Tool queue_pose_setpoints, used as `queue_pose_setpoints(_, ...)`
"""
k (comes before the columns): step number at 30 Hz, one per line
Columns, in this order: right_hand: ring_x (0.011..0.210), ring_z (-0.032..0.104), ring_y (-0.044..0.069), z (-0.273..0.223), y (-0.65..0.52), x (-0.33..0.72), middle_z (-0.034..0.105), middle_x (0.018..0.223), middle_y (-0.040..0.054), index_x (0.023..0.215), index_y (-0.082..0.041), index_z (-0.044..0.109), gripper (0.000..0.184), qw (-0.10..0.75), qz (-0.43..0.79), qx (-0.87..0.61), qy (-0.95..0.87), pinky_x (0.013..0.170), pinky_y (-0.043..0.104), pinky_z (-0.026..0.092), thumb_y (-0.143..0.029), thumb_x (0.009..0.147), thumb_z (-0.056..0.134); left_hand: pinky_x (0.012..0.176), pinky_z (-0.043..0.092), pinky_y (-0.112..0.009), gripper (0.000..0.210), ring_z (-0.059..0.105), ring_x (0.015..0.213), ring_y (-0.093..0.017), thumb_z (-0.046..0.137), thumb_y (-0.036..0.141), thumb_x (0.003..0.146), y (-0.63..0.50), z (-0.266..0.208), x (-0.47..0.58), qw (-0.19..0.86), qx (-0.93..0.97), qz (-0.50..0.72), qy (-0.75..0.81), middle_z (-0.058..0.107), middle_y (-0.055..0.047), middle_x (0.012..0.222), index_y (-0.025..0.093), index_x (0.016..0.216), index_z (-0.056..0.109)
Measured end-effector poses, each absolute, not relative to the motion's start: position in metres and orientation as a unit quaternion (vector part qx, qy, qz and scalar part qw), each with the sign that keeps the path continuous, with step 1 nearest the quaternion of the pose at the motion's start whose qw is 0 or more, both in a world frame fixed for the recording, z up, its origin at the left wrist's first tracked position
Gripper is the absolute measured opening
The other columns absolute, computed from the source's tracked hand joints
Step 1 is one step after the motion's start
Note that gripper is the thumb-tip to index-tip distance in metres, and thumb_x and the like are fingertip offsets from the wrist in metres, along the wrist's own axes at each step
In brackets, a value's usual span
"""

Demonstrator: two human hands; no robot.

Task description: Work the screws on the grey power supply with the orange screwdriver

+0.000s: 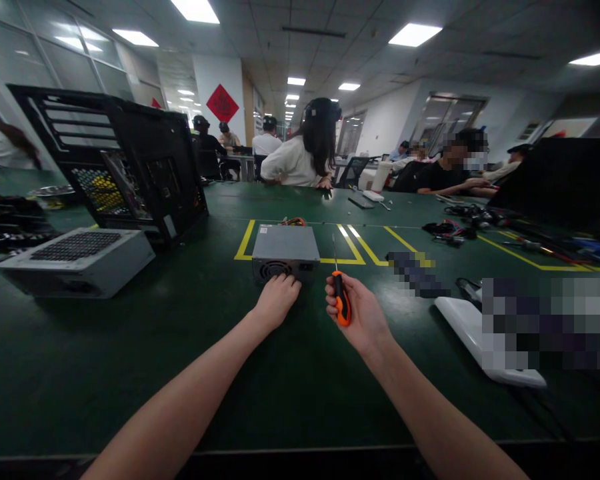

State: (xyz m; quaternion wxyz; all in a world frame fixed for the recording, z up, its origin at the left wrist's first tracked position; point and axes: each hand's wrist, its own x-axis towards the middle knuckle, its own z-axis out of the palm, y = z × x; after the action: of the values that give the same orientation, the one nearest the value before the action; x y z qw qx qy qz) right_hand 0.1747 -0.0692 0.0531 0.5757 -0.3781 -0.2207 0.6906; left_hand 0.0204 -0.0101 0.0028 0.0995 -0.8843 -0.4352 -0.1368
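A grey computer power supply (286, 243) lies on the green table in front of me, its fan side towards me and coloured wires behind it. My left hand (279, 300) is closed with its curled fingers against the lower front of this unit; the fingertips are partly hidden. To the right, my right hand (357, 307) is wrapped round the orange and black handle of a screwdriver (342, 300). The thin shaft points up and away from me, apart from the power supply.
At the left stand an open black computer case (130, 160) and a second power supply (80, 260). Yellow tape (245, 243) marks the table (290, 393). A white flat device (460, 327) and cables (450, 230) lie to the right. Several people sit beyond the table.
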Motion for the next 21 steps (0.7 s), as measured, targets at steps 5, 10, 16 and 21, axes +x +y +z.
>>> queue_pose_setpoints(5,0.051,0.046,0.006,0.055,-0.074,0.174,0.053,0.063,-0.0008,0.076,-0.014,0.061,0.018,0.574,0.683,-0.380,-0.242,0.044,0.017,0.036,-0.028,0.079,0.050,0.077,0.041,-0.031,0.027,0.053,0.089,-0.019,0.043,0.012,0.083,-0.009,0.008,0.014,-0.125,-0.813,-0.319,-0.470,0.059,-0.008,0.096,0.017,0.102,0.062)
queue_pose_setpoints(10,0.054,0.047,0.007,0.056,-0.089,0.166,0.054,0.066,-0.0011,0.081,-0.015,0.062,0.021,0.533,0.682,-0.362,-0.346,0.047,0.018,0.036,-0.035,0.079,0.053,0.066,0.045,-0.022,0.015,0.057,0.069,-0.009,0.058,0.012,0.076,-0.014,0.036,0.003,-0.616,-0.405,-0.572,-0.359,0.061,-0.002,0.077,0.017,0.089,0.064)
queue_pose_setpoints(16,0.060,0.052,0.009,0.051,-0.100,0.157,0.057,0.071,0.0007,0.084,-0.016,0.062,0.022,0.462,0.693,-0.376,-0.405,0.054,0.021,0.040,-0.036,0.080,0.054,0.063,0.049,-0.019,0.019,0.059,0.067,-0.007,0.051,0.006,0.080,-0.021,0.052,0.002,-0.737,-0.236,-0.590,-0.230,0.059,-0.002,0.073,0.013,0.095,0.061)
queue_pose_setpoints(21,0.059,0.052,0.009,0.049,-0.096,0.156,0.057,0.070,0.0003,0.082,-0.015,0.061,0.021,0.440,0.686,-0.404,-0.416,0.054,0.021,0.040,-0.034,0.080,0.054,0.061,0.050,-0.018,0.014,0.058,0.062,-0.006,0.048,0.007,0.083,-0.022,0.048,0.006,-0.752,-0.231,-0.578,-0.217,0.059,-0.002,0.071,0.010,0.087,0.061)
